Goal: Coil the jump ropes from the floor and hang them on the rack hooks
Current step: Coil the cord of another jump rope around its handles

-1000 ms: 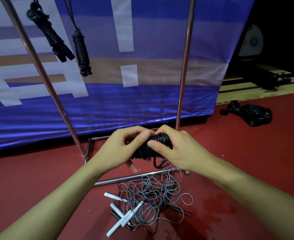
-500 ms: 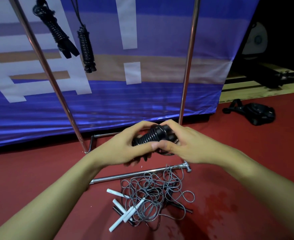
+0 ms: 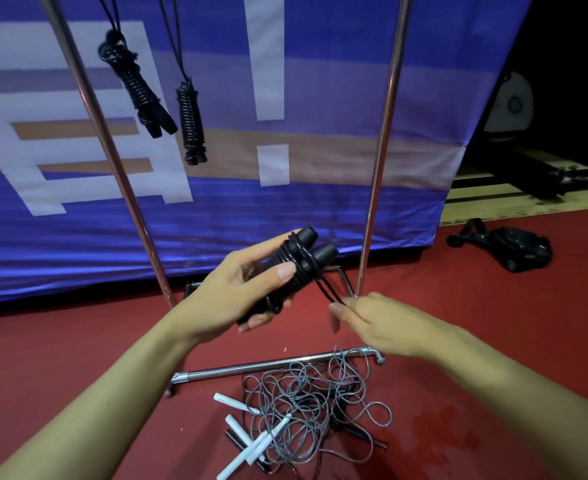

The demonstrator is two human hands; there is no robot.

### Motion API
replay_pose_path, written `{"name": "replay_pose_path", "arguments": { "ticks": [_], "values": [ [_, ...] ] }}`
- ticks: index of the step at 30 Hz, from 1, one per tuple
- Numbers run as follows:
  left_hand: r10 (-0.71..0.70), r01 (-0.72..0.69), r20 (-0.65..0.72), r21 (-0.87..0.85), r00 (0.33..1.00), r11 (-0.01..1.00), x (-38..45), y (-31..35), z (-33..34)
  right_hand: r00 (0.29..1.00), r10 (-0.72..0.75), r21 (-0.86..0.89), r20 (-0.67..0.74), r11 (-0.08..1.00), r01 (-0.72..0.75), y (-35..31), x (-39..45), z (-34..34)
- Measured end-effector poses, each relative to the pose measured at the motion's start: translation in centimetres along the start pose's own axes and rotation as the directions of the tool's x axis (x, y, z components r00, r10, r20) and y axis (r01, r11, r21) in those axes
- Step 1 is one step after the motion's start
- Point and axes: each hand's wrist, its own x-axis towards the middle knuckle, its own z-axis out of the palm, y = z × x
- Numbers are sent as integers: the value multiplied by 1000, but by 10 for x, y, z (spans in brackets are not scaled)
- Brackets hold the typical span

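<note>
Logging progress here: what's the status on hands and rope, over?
Left hand grips coiled black rope. Right hand pinches its loose loop. Grey tangle on floor, unhung. Nothing blocking.

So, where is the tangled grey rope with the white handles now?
In the head view, the grey rope lies on the red floor at bottom centre, just in front of the rack's base bar, below both hands.

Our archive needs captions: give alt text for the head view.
Left hand holds a coiled black jump rope while the right hand pinches its loose loop; two coiled ropes hang on the rack above tangled grey ropes.
</note>
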Motion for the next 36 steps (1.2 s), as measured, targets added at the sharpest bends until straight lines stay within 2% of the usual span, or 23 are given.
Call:
{"name": "replay_pose_path", "arguments": {
  "ticks": [5, 9, 11, 13, 15, 17, 20, 21, 22, 23, 25, 26, 27, 28, 29, 30, 31, 32, 34, 35, 36],
  "values": [
    [-21, 23, -34, 68, 999, 997, -4, -6, 1, 997, 43, 153, 67, 987, -53, 14, 3, 0],
    [-54, 58, -237, 13, 970, 998, 3, -15, -6, 995, -30, 107, -97, 993, 40, 1, -14, -15],
    [-102, 101, -319, -21, 942, 995, 5, -20, -10, 984, -111, 52, -142, 991, 120, -16, -23, -24],
    [-134, 133, -316, -26, 939, 991, 7, -25, -10, 948, -202, -63, -246, 979, 193, -34, -31, -31],
    [-144, 141, -286, -31, 947, 989, 7, -26, -6, 891, -275, -81, -361, 961, 264, -45, -38, -38],
    [-132, 138, -243, 7, 961, 990, 8, -25, 0, 863, -301, -5, -405, 945, 327, -48, -40, -41],
    [-115, 125, -137, 71, 984, 990, 7, -22, 8, 858, -255, 253, -446, 883, 395, -45, -32, -42],
    [-113, 122, -110, 75, 987, 990, 6, -21, 9, 867, -179, 402, -465, 829, 388, -44, -28, -42],
    [-113, 120, -91, 76, 989, 990, 5, -19, 9, 879, -79, 585, -471, 717, 378, -43, -25, -44],
    [-114, 119, -76, 74, 991, 990, 4, -18, 8, 890, 20, 750, -455, 547, 371, -40, -24, -48],
    [-117, 118, -27, 69, 993, 991, 1, -17, 7, 912, 158, 912, -378, 231, 338, -29, -18, -50],
    [-121, 120, 10, 66, 993, 991, 1, -17, 8, 916, 191, 931, -354, 167, 325, -22, -13, -50],
    [-131, 127, 54, 63, 990, 990, 0, -17, 9, 914, 204, 929, -350, 201, 311, -15, -9, -50],
    [-148, 142, 100, 66, 984, 988, 0, -18, 11, 906, 194, 892, -376, 342, 297, -9, -6, -49],
    [-169, 158, 152, 80, 974, 984, 0, -18, 14, 895, 163, 795, -415, 544, 269, -4, -4, -48],
    [-192, 174, 201, 101, 961, 979, 0, -17, 16, 889, 98, 650, -447, 718, 248, -1, -5, -48],
    [-217, 191, 238, 126, 947, 973, 1, -17, 18, 884, 10, 475, -467, 846, 241, -1, -5, -50],
    [-247, 213, 258, 153, 934, 965, 1, -17, 18, 874, -92, 288, -478, 923, 255, -1, -6, -53],
    [-314, 270, 262, 191, 912, 944, 2, -18, 17, 802, -271, -23, -532, 952, 306, -8, -7, -63],
    [-345, 298, 252, 205, 904, 932, 2, -21, 17, 744, -321, -86, -586, 938, 336, -12, -7, -67],
    [-368, 321, 229, 217, 901, 922, 2, -24, 17, 687, -308, -45, -658, 927, 373, -16, -7, -71]
  ]
}}
